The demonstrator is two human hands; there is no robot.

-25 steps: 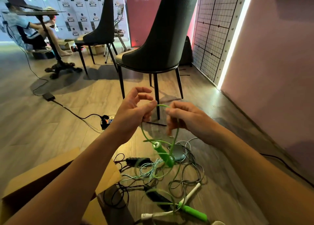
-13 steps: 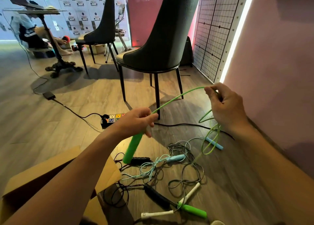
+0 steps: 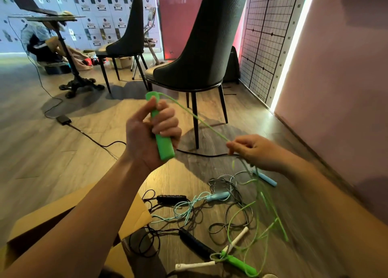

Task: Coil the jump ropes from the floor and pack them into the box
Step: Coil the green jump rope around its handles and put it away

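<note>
Gripping green handle [image 3: 164, 146], right hand [image 3: 258, 151] pinching cord [image 3: 201, 120], box [image 3: 46, 214] — contents hidden

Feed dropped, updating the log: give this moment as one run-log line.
step: coiling | left hand: grips green handle | right hand: pinches green cord | other ropes: tangled on floor | box: open

Left hand [image 3: 147, 135]: raised, palm toward camera, fingers curled round green handle [image 3: 165, 148], thumb alongside, handle near upright. Right hand [image 3: 255, 151]: lower, fingertips pinching green cord [image 3: 201, 121]. Both forearms bare, extended forward.
</note>
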